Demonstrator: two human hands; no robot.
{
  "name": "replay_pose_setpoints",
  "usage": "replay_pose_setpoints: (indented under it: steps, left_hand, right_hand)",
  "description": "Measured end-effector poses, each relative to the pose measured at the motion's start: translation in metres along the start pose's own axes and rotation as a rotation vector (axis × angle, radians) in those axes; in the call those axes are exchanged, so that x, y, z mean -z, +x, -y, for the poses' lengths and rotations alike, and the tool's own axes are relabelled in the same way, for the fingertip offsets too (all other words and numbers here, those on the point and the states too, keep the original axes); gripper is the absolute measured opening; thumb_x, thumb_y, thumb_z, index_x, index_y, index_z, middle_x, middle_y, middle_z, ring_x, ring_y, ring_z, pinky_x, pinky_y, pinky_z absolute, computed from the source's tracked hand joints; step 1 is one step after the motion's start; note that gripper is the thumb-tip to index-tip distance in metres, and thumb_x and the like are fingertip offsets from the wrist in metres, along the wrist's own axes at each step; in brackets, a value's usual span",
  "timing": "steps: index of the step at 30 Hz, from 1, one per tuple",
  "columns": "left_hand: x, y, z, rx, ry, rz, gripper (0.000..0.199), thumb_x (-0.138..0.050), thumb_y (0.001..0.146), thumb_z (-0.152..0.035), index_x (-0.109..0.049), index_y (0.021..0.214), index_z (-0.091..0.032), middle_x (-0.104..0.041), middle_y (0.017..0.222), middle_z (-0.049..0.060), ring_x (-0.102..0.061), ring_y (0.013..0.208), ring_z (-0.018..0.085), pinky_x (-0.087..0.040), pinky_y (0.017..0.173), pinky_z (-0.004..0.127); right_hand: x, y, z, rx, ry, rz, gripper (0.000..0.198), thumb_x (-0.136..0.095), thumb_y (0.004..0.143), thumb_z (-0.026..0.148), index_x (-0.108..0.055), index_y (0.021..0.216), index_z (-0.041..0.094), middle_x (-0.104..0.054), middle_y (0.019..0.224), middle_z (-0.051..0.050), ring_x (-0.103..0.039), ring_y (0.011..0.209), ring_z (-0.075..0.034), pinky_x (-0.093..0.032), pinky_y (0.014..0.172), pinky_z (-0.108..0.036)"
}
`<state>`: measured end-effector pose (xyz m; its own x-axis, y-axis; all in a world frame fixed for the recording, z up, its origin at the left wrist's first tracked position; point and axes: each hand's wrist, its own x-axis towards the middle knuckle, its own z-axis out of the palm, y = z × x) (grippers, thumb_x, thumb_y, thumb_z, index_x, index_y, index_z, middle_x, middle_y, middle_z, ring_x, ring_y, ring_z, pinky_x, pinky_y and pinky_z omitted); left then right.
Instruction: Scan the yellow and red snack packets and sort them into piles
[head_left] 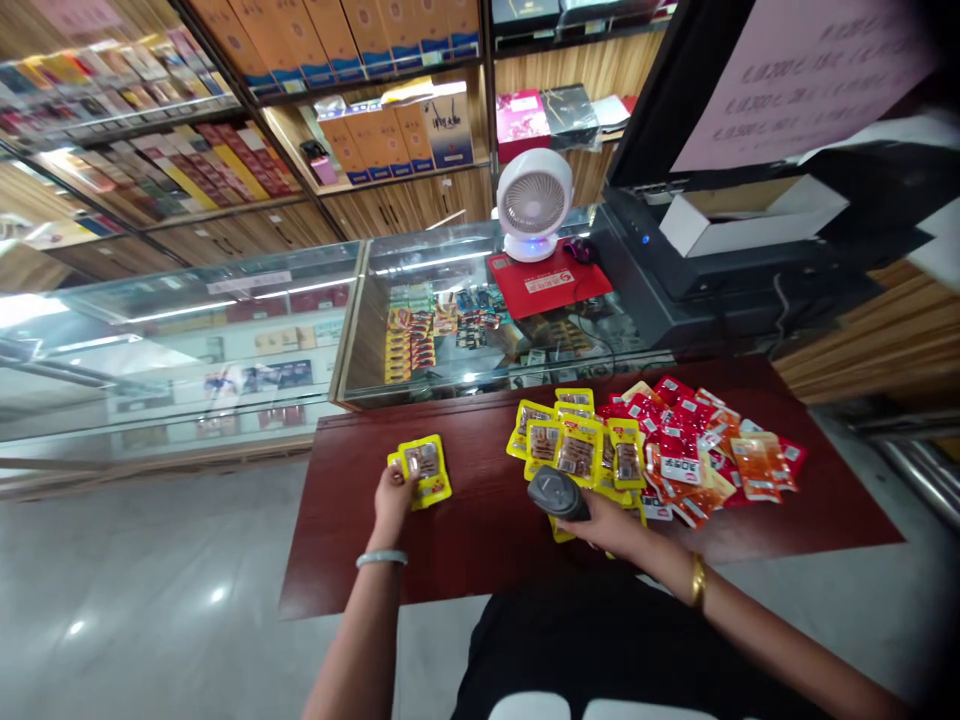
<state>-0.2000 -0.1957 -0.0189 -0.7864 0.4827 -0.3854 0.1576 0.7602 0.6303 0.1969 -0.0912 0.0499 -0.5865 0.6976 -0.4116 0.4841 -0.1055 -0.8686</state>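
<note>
On the left part of the dark red table, my left hand (394,497) pinches the left edge of a yellow snack packet (425,468), which overlaps another yellow packet beneath it. The packet has a clear window with brown food behind it. My right hand (598,522) is wrapped round a dark grey barcode scanner (556,492), its head pointing left over the near edge of a pile of yellow snack packets (581,450). The scanner's handle is mostly hidden in my palm. To the right of that pile lie many red and orange snack packets (679,440).
The dark red table (480,540) stands against a glass display counter (450,360). On the counter are a white fan (535,200), a red mat (517,298) and a dark computer mouse (577,250). A black machine (675,290) carries an open white box (705,235). Stocked shelves line the back wall.
</note>
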Motion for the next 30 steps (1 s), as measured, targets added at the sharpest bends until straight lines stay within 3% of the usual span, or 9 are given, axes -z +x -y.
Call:
replay_pose_setpoints:
  steps: [2, 4, 7, 8, 11, 15, 18, 22, 30]
  left_hand:
    - [0.022, 0.014, 0.0, 0.056, 0.153, -0.024, 0.027, -0.067, 0.073, -0.04, -0.058, 0.087, -0.019, -0.068, 0.08, 0.005, -0.064, 0.072, 0.021, -0.045, 0.064, 0.028]
    - [0.03, 0.016, -0.01, 0.047, 0.347, -0.137, 0.037, -0.068, 0.074, -0.044, -0.061, 0.098, -0.017, -0.07, 0.096, 0.012, -0.065, 0.089, 0.029, -0.046, 0.074, 0.034]
    - [0.006, -0.003, -0.041, -0.158, 0.506, -0.36, 0.05, -0.065, 0.079, -0.045, -0.059, 0.119, -0.015, -0.064, 0.12, 0.018, -0.056, 0.115, 0.035, -0.042, 0.092, 0.042]
    - [-0.011, -0.013, -0.053, -0.23, 0.486, -0.323, 0.048, -0.063, 0.082, -0.045, -0.06, 0.12, -0.015, -0.065, 0.119, 0.017, -0.056, 0.115, 0.034, -0.041, 0.094, 0.042]
    - [-0.073, -0.041, -0.089, -0.459, 0.36, 0.074, 0.035, -0.061, 0.085, -0.041, -0.067, 0.11, -0.017, -0.07, 0.109, 0.012, -0.061, 0.107, 0.026, -0.041, 0.095, 0.035]
    - [-0.144, -0.064, -0.118, -0.421, 0.257, 0.294, 0.033, -0.07, 0.079, -0.032, -0.07, 0.108, -0.016, -0.072, 0.108, 0.014, -0.064, 0.101, 0.024, -0.043, 0.089, 0.031]
    - [-0.167, -0.067, -0.126, -0.285, 0.16, 0.398, 0.032, -0.074, 0.075, -0.028, -0.072, 0.105, -0.015, -0.074, 0.101, 0.014, -0.067, 0.093, 0.024, -0.045, 0.083, 0.03]
    - [-0.161, -0.063, -0.115, -0.194, 0.041, 0.493, 0.023, -0.072, 0.077, -0.033, -0.075, 0.09, -0.014, -0.076, 0.088, 0.012, -0.069, 0.08, 0.022, -0.048, 0.075, 0.028]
    - [-0.101, -0.062, -0.051, -0.152, -0.237, 0.401, 0.037, -0.07, 0.07, -0.047, -0.074, 0.083, -0.013, -0.076, 0.083, 0.01, -0.069, 0.076, 0.023, -0.052, 0.073, 0.031]
  right_hand:
    - [0.001, -0.003, -0.003, -0.007, -0.003, -0.015, 0.054, -0.079, 0.071, 0.037, -0.068, 0.12, 0.02, -0.075, 0.117, -0.01, -0.068, 0.109, -0.035, -0.049, 0.101, -0.053]
    - [0.003, -0.004, -0.005, -0.001, 0.012, -0.018, 0.053, -0.078, 0.071, 0.038, -0.068, 0.12, 0.02, -0.075, 0.116, -0.01, -0.068, 0.109, -0.034, -0.049, 0.101, -0.052]
    - [0.004, -0.005, -0.007, 0.004, 0.037, -0.009, 0.053, -0.078, 0.072, 0.038, -0.068, 0.12, 0.019, -0.075, 0.116, -0.01, -0.068, 0.109, -0.034, -0.05, 0.1, -0.051]
    - [0.005, -0.005, -0.007, -0.001, 0.038, -0.01, 0.052, -0.078, 0.072, 0.038, -0.068, 0.12, 0.019, -0.075, 0.116, -0.011, -0.068, 0.109, -0.034, -0.05, 0.1, -0.051]
    - [0.005, -0.005, -0.008, -0.012, 0.034, -0.037, 0.05, -0.077, 0.073, 0.038, -0.068, 0.119, 0.019, -0.075, 0.115, -0.01, -0.069, 0.108, -0.033, -0.05, 0.099, -0.05]
    - [0.006, -0.008, -0.007, -0.031, 0.042, -0.072, 0.046, -0.076, 0.073, 0.039, -0.069, 0.116, 0.022, -0.078, 0.108, -0.008, -0.07, 0.105, -0.034, -0.053, 0.095, -0.049]
    - [0.009, -0.011, -0.005, -0.059, 0.043, -0.098, 0.043, -0.076, 0.073, 0.04, -0.071, 0.111, 0.023, -0.079, 0.102, -0.007, -0.071, 0.101, -0.034, -0.055, 0.09, -0.048]
    - [0.014, -0.012, -0.001, -0.071, 0.036, -0.123, 0.045, -0.077, 0.071, 0.042, -0.072, 0.11, 0.021, -0.079, 0.1, -0.008, -0.071, 0.099, -0.035, -0.056, 0.088, -0.048]
    - [0.011, 0.003, 0.014, -0.044, 0.073, -0.105, 0.039, -0.072, 0.076, 0.042, -0.071, 0.106, 0.017, -0.078, 0.102, -0.009, -0.071, 0.1, -0.033, -0.055, 0.088, -0.045]
